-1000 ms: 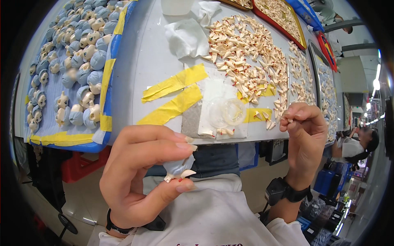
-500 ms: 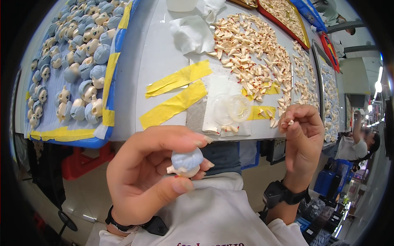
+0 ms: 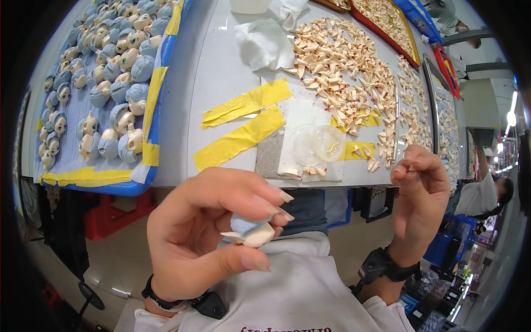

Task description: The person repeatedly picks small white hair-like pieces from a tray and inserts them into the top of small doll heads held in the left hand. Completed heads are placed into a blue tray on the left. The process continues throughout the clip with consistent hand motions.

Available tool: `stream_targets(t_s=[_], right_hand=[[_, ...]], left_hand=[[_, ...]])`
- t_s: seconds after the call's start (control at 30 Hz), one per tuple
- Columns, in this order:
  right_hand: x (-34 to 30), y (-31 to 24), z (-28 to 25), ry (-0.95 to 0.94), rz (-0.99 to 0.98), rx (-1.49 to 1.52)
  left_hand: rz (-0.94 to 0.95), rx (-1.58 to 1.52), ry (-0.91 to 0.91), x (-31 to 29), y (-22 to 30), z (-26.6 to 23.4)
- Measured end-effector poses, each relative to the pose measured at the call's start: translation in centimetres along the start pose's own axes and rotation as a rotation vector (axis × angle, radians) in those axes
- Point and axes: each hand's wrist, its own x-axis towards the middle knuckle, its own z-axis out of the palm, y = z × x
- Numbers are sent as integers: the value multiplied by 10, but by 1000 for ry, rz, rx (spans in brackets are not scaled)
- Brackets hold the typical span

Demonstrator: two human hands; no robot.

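Note:
My left hand [image 3: 193,227] grips a small doll head [image 3: 255,234] between thumb and fingers, in front of my chest. The head has moulded light blue hair and a cream underside, and a cream point juts from its left side. Off to the right, at the table's near edge, my right hand [image 3: 423,185] is closed in a pinch. A tiny cream piece shows at its fingertips, mostly covered by them. Nearest to that hand lies a spread heap of small pointed cream pieces [image 3: 332,72] with red ends.
A blue tray [image 3: 157,110] with yellow-taped edges holds many blue-haired doll heads at the left. Yellow tape strips [image 3: 243,137], a clear round dish [image 3: 326,145] and a white cloth [image 3: 264,44] are on the table. A red-rimmed tray [image 3: 412,55] stands at the back right.
The doll head has turned in my left fingers, showing more of its cream underside. My right hand has shifted slightly right, its fingertips now covering more of the tiny piece.

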Motion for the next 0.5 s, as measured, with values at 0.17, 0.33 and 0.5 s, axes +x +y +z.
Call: stream_targets(t_s=[0.17, 0.33, 0.5], right_hand=[[1, -4, -17, -43, -34, 61], [4, -14, -30, -32, -120, -4], [11, -21, -41, -33, -237, -75]], left_hand=[[74, -19, -83, -1, 1, -3], [297, 213, -396, 10, -4, -22], [-5, -171, -140, -3, 2, -5]])
